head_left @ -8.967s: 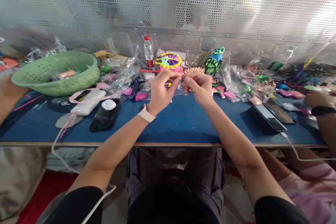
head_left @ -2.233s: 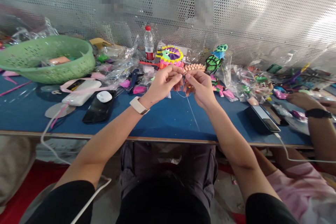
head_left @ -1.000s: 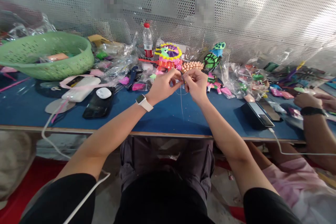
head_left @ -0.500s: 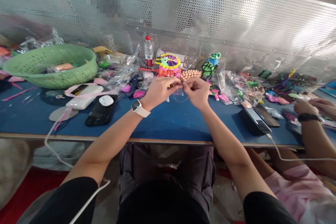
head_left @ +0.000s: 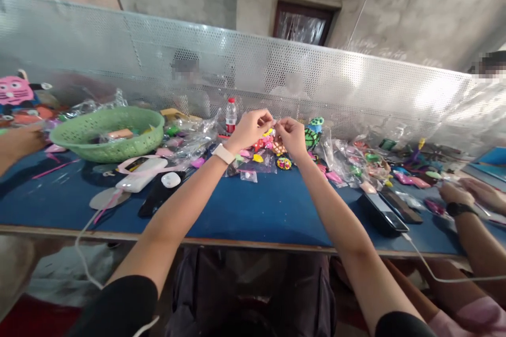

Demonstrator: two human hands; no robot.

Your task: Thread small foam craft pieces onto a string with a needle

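My left hand and my right hand are raised above the far half of the blue table, fingertips almost meeting. Both are closed in a pinch; whatever lies between the fingers is too small to name. Behind and below them are colourful clay figures, partly covered: a red and yellow one, and a green and black one with a blue top. Nearer me lie a small yellow round figure, a yellow clay piece and a small clear bag.
At left stand a green basket, a white power bank and a black phone. A red-capped bottle is by the perforated metal screen. At right are a black device and a co-worker's hands; another person's hand is far left.
The view has tilted up, bringing the exit sign and wall into sight. My hands have lifted higher above the table, still pinching close together. Another person's hand now shows at far left.
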